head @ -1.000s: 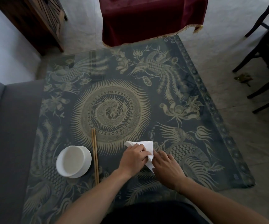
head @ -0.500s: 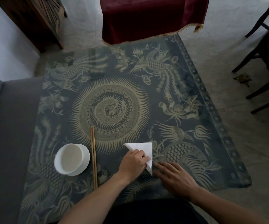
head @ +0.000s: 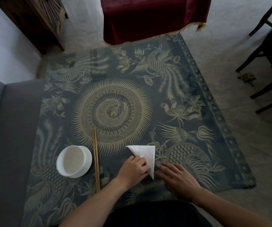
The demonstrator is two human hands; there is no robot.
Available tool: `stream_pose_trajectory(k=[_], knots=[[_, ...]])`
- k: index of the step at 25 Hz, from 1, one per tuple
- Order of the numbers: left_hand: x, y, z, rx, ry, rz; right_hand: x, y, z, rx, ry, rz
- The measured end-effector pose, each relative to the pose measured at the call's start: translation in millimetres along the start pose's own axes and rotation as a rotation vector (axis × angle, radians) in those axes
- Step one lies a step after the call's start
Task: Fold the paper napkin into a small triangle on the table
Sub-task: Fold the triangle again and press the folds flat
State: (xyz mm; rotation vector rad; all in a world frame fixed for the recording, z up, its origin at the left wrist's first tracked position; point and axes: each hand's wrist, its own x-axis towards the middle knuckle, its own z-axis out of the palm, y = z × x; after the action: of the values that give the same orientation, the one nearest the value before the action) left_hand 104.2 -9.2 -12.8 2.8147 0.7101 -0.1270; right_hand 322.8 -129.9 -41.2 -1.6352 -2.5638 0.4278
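Note:
A white paper napkin (head: 145, 154), folded into a small triangle, lies flat near the front of the patterned table (head: 172, 95). One point of it faces me, the long edge runs along its far side. My left hand (head: 132, 171) rests on the napkin's left and lower part, fingers curled and pressing it down. My right hand (head: 176, 176) lies flat on the table just right of the napkin's near tip, fingers spread, holding nothing.
A white bowl (head: 74, 161) stands at the front left, with a pair of wooden chopsticks (head: 96, 159) lying beside it. A grey sofa (head: 6, 136) borders the left edge. A dark red draped table (head: 154, 17) stands beyond; dark chairs (head: 267, 51) at right.
My right hand has slid off the napkin to the right and now lies flat on the table. The triangle is more exposed. My left hand stays on it.

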Motion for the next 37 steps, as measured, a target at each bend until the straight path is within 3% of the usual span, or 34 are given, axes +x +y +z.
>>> stream_pose_trajectory(k=[6, 14, 20, 22, 26, 28, 32, 37], knots=[[-2, 2, 0, 0.009, 0.043, 0.013, 0, -2, -5, 0.008, -0.002, -0.003], [-2, 5, 8, 0.075, 0.158, 0.064, 35, -17, -20, -0.024, 0.009, 0.180], [-6, 2, 14, -0.013, 0.224, 0.054, 53, -20, -20, -0.027, -0.035, 0.230], [-12, -3, 13, -0.156, 0.241, -0.079, 55, -18, -16, -0.020, -0.081, 0.212], [-23, -22, 10, -0.590, 0.252, -0.788, 54, -14, -9, -0.035, -0.131, 0.192], [-18, -30, 6, -0.860, 0.236, -0.995, 54, -13, -9, -0.040, -0.156, 0.181], [0, -34, 1, -1.191, 0.274, -1.077, 56, -12, -12, -0.043, -0.160, 0.202], [8, -34, 1, -1.423, 0.283, -1.049, 58, -13, -13, -0.036, -0.180, 0.215]])
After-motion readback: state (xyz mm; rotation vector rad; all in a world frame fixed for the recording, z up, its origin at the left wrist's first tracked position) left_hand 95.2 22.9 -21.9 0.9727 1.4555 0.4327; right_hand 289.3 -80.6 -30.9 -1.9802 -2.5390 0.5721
